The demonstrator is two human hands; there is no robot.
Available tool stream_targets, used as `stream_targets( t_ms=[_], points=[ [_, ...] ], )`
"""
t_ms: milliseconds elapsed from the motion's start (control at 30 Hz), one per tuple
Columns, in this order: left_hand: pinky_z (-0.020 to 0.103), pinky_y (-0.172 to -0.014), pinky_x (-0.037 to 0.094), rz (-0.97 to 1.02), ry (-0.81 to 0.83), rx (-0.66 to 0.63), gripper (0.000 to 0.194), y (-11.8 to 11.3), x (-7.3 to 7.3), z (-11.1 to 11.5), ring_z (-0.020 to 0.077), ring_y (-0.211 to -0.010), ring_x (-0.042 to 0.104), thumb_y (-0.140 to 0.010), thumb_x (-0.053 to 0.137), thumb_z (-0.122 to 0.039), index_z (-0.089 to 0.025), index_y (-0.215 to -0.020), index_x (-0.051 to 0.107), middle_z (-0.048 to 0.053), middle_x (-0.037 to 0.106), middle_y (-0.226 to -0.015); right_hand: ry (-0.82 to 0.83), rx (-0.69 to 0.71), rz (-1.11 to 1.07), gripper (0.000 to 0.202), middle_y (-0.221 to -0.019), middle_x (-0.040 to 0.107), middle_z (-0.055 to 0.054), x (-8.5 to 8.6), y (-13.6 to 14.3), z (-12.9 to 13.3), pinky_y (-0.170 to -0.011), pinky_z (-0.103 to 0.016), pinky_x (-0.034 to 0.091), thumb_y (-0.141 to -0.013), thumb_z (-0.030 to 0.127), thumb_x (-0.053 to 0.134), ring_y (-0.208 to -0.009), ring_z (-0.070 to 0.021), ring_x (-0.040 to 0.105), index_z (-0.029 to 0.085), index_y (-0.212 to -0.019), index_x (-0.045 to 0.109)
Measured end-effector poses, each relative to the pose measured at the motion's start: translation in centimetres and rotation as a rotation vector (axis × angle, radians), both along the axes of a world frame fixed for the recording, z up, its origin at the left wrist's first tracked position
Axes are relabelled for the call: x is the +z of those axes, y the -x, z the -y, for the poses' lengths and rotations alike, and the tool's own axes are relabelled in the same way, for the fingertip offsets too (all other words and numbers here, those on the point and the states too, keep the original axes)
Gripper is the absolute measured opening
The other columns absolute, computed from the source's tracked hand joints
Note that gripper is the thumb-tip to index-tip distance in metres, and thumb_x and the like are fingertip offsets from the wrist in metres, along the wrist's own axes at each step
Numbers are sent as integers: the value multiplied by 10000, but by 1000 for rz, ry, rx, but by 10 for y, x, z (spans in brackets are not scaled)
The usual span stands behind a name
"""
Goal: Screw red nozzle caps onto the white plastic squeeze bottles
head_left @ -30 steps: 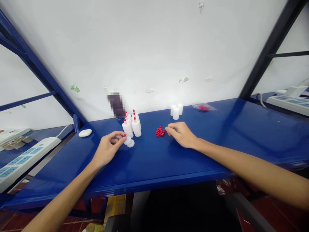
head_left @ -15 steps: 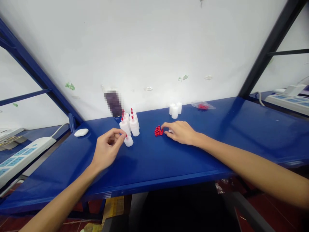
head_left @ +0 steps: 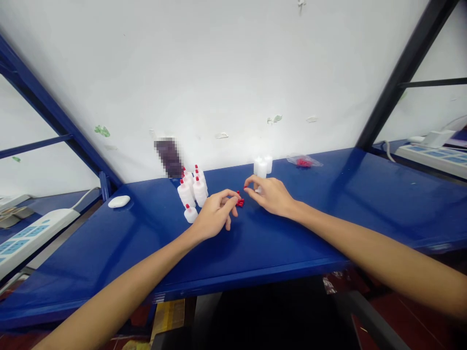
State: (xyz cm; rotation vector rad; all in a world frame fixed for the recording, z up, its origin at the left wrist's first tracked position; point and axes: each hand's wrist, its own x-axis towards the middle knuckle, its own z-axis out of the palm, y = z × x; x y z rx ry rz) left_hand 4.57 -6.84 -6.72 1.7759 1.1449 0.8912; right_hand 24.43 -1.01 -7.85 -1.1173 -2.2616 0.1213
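Note:
Several white bottles with red tips [head_left: 200,192] stand grouped left of centre, and one shorter-looking capped bottle [head_left: 190,214] is in front of them. My left hand [head_left: 218,212] is at the left edge of a small pile of red caps [head_left: 241,202], fingers curled; whether it pinches a cap is hidden. Just right of the pile, my right hand [head_left: 269,194] pinches a small red cap [head_left: 245,188] between thumb and forefinger. Something white shows under its fingers. Behind that hand stand white bottles without red tips [head_left: 261,168].
A clear bag of red caps [head_left: 304,162] lies near the wall at right. A dark phone-like object, pixelated [head_left: 170,157], leans on the wall. A white oval case [head_left: 119,201] is on the blue table [head_left: 292,243] at left; power strips flank both sides.
My left hand has left the front capped bottle and moved right to the red pile. My right hand has lifted slightly, with a red cap now visible at its fingertips.

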Motion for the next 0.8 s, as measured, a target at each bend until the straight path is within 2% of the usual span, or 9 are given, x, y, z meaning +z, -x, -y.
stream_targets(
  t_ms=[100,200,267,367,467,567,700,800],
  points=[
    [179,-347,331,135,98,-28,392,-5,-3,-1,94,-348,546,-943,414,-523,-178,-1106,503,-31,591,-668,-96,210,-243,243,-745,651,-4,1,2,10,-663,-254,430,-932,392,521,-644,-128,586,199,-1024,638],
    [162,-337,285,194,78,-54,382,-5,-4,2,68,-341,512,-938,425,-545,-185,-1031,513,-51,549,-645,-145,340,-280,232,-747,655,-13,0,6,18,-642,-243,430,-932,377,520,-631,-120,571,191,-999,640],
    [160,-354,279,212,15,-35,357,-4,-6,4,44,-360,466,-929,465,-532,-183,-969,529,-63,505,-637,-143,335,-254,232,-737,652,-12,0,8,21,-629,-241,418,-936,375,504,-616,-118,562,193,-1015,624],
    [174,-386,278,173,-80,15,330,-3,-10,5,40,-401,384,-923,504,-502,-181,-967,562,-74,431,-607,-95,233,-173,304,-766,645,2,2,9,24,-604,-242,389,-895,394,531,-586,-118,543,209,-1136,547],
    [198,-446,304,36,-211,33,300,-5,-15,6,60,-470,387,-929,519,-451,-178,-1009,613,-49,475,-628,-45,151,-48,464,-834,653,-3,6,8,29,-574,-250,350,-817,370,560,-543,-122,505,218,-1239,439],
    [224,-528,357,-81,-386,59,267,-8,-18,8,93,-566,450,-931,533,-399,-175,-995,665,-6,551,-696,-16,147,40,488,-857,664,-27,10,8,33,-574,-261,334,-803,349,519,-544,-137,498,213,-1257,401],
    [234,-564,376,-155,-575,123,221,-7,-19,8,106,-595,464,-926,552,-341,-190,-992,698,0,524,-698,-15,173,78,490,-816,653,-24,11,7,35,-585,-276,327,-796,333,479,-594,-171,522,205,-1260,388],
    [234,-572,388,-221,-659,94,195,-6,-20,7,101,-591,469,-924,548,-283,-196,-1021,693,4,539,-731,3,239,79,462,-786,640,-14,11,7,35,-592,-280,328,-828,337,446,-624,-189,534,202,-1265,377]
  ],
)
